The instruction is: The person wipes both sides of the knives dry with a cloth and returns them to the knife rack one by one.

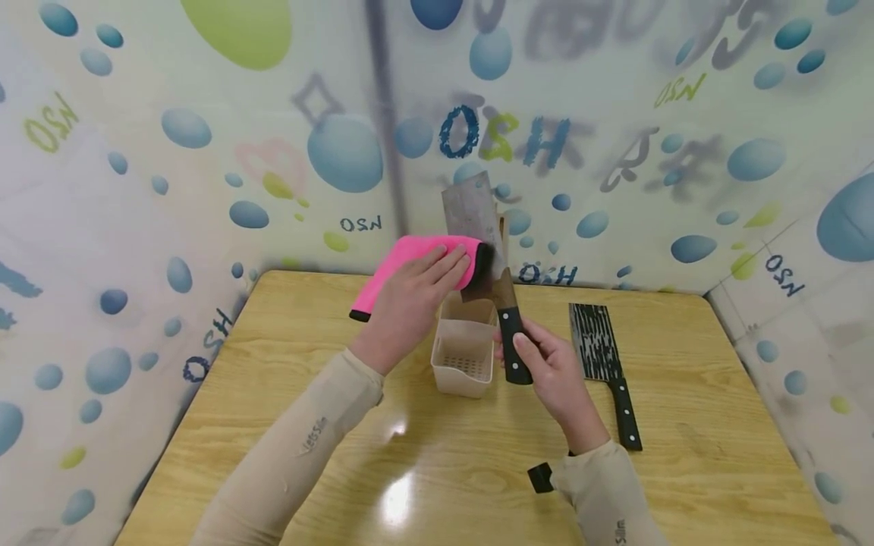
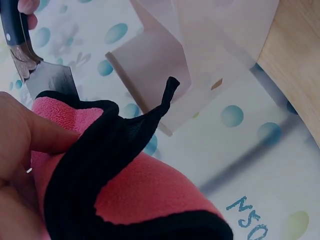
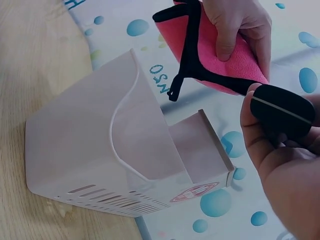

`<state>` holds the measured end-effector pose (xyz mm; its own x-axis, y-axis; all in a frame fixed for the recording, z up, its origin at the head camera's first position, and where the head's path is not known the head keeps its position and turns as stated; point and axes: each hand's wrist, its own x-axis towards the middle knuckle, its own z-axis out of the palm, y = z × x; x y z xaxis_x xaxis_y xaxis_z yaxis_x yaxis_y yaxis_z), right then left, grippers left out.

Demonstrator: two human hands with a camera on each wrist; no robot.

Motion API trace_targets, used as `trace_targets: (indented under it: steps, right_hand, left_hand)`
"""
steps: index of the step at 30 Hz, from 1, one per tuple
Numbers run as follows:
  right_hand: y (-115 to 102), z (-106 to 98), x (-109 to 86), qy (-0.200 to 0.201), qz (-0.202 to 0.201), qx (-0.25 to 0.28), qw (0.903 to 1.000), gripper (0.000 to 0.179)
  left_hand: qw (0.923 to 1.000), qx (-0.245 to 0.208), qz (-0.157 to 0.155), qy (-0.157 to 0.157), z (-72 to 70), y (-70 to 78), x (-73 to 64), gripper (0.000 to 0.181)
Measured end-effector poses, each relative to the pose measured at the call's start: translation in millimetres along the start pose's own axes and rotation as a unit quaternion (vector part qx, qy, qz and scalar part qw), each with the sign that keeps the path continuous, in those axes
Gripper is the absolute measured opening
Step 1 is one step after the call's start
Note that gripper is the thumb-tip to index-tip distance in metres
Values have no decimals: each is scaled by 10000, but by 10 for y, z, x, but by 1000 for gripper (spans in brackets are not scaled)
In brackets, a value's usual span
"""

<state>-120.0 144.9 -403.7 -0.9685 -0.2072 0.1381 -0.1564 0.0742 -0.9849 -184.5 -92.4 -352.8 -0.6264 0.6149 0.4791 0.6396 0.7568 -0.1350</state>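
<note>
A cleaver (image 1: 470, 208) with a broad grey blade is held up, blade upward, over the back of the table. My right hand (image 1: 551, 370) grips its black riveted handle, whose butt end shows close up in the right wrist view. Against the blade lies a pink cloth (image 1: 403, 262) with black edging, folded over its lower part. My left hand (image 1: 413, 303) pinches this cloth, fingers on top and the thumb (image 3: 227, 47) on the other face. A thin black loop (image 2: 167, 97) hangs from the cloth's edging. The part of the blade under the cloth is hidden.
Below the cleaver stands a pale plastic knife holder (image 1: 460, 379) with a slotted open compartment. A second cleaver (image 1: 595, 341), its blade streaked black and silver, lies on the wooden table (image 1: 300, 409) to the right. Bubble-patterned sheeting (image 1: 594, 152) rises behind the table.
</note>
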Motion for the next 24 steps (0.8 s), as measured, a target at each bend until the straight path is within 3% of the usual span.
trace_targets:
  steps: [12,24]
  right_hand:
    - [-12,4,29,93,-62,36,9999,41]
    - [-5,11,10,-34,1,-122,9999,40]
  left_hand:
    - [9994,-45,-93,-338,-17,65,-40,61]
    - [9999,103,-54,-116,-53,-32,0,60]
